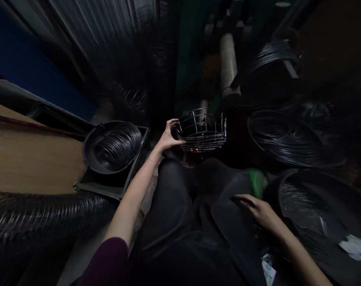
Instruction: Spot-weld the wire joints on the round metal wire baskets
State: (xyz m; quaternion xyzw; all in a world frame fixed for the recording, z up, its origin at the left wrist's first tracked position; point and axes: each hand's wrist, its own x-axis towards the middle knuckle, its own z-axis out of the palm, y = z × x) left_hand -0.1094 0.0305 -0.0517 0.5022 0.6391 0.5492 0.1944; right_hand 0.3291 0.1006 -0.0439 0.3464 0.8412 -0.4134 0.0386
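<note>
My left hand (168,137) grips the left side of a round wire basket (210,141), thumb below and fingers at the upper rim. The basket sits tilted beneath a thick metal cylinder (229,63) of a machine, and a narrower metal rod (203,111) reaches down into it. Small orange sparks (196,149) glow at the basket's near lower edge. Beside my right thigh, my right hand (258,208) is held low with its fingers drawn together. Something dark shows at those fingertips, too dim to make out.
At left, a round pan (88,153) with coiled wire rings (117,145) rests on a metal crate (94,184). Stacked rings (49,214) lie nearer me. On the right are a basin of wire hoops (280,139) and a dark tub (344,210) holding short wire pieces.
</note>
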